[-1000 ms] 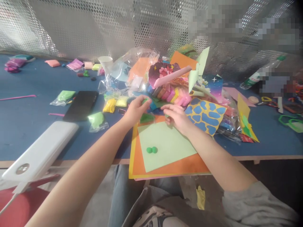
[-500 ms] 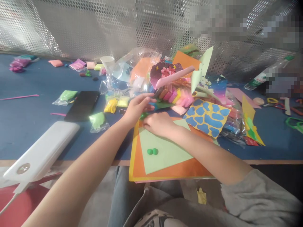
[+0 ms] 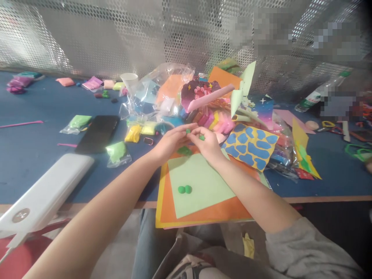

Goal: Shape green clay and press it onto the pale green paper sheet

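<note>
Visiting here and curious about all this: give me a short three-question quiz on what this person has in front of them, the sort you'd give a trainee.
1. True or false: the two green clay balls sit on the pale green paper sheet.
2. What do the left hand and the right hand hold at their fingertips? A: a small green clay bit in each. B: a white paper cup. C: a black phone.
3. Fill in the blank: the pale green paper sheet lies on a larger ____ sheet.

Key: 1 true; 2 A; 3 orange.
</note>
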### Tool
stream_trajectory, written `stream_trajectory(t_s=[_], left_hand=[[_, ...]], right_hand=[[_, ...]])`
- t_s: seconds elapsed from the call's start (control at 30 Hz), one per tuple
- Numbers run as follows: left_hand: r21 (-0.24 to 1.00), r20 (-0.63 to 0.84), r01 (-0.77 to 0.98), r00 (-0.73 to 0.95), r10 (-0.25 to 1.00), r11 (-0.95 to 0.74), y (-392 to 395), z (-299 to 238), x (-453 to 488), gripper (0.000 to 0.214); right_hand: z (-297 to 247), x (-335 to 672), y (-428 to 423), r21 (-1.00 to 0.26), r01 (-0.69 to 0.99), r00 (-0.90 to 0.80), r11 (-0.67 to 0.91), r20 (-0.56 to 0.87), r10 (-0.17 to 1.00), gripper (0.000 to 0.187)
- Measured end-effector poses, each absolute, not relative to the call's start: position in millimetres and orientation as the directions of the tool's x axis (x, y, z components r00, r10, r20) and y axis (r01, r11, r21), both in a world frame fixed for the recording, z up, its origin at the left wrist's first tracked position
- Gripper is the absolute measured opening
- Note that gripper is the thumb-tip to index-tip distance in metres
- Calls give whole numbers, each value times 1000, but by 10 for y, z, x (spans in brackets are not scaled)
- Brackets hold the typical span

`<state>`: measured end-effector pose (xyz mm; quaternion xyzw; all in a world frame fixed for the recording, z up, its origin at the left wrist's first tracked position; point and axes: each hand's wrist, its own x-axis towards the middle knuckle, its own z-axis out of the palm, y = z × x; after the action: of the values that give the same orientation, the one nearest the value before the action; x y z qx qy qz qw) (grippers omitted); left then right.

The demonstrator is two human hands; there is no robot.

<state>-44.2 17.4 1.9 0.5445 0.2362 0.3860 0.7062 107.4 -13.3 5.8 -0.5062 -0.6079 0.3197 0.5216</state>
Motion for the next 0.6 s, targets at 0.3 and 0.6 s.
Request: stream_trajectory(t_s=[0.3,0.6], left_hand=[[991,134,-79,509,850,-109,158,27,-412,46],[978,98,-209,500,860,11,132,37,-380,21]], right_hand=[[26,1142,-120,-978,-210,10,3,1,1000,46],[115,1251,-124,-908,-419,-1,-7,-7,1000,48]])
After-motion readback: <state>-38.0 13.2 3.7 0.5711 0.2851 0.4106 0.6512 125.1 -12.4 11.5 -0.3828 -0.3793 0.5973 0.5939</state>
